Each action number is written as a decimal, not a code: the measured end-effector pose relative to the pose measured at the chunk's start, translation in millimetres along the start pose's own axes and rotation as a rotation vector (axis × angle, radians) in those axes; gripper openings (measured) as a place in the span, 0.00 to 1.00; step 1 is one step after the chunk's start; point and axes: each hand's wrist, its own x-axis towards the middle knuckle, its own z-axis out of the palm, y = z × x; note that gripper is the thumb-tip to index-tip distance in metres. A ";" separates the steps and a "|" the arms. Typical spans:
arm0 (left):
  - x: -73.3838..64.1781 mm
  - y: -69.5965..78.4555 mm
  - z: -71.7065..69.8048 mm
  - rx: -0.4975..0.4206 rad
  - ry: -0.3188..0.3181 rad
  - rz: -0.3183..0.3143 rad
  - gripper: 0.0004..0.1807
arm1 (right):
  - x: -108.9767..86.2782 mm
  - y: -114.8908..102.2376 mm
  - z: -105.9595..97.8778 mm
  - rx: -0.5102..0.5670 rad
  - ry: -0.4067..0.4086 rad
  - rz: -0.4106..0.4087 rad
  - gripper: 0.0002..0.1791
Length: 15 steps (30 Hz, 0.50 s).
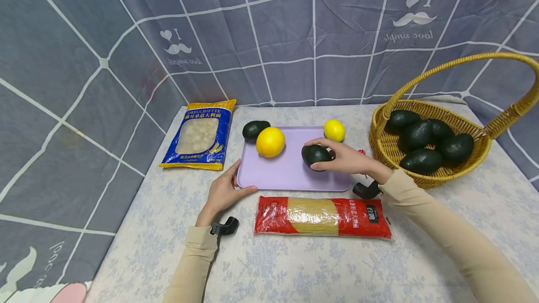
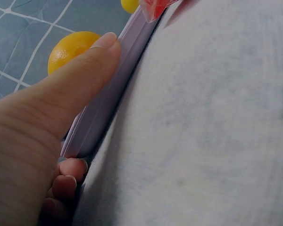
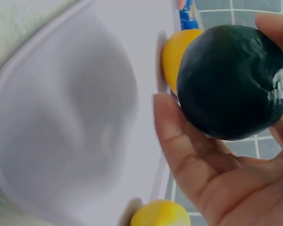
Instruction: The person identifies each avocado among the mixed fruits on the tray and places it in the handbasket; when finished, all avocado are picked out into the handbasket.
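My right hand (image 1: 344,157) grips a dark green avocado (image 1: 315,155) by its sides, over the right half of a lilac tray (image 1: 286,176). Close up in the right wrist view, the avocado (image 3: 233,82) sits between thumb and fingers, with the tray (image 3: 146,28) beyond it. At the tray's near left corner, my left hand (image 1: 224,192) holds the rim, thumb along the front edge and fingers curled at the left side. An orange (image 1: 271,142) lies on the tray's left part. Another avocado (image 1: 255,131) is at the far left corner, and a lemon (image 1: 334,130) at the far right.
A wicker basket (image 1: 438,180) with several avocados (image 1: 417,135) and a tall handle stands at the right. A red pack of spaghetti (image 1: 322,216) lies in front of the tray. The blue orecchiette bag (image 1: 198,135) lies at the left. Grey checked cloth (image 1: 290,27) hangs behind the table.
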 end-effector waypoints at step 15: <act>-0.3 0.0 0.5 0.011 0.001 -0.006 0.54 | -20.6 -21.1 -7.7 0.161 0.129 0.059 0.35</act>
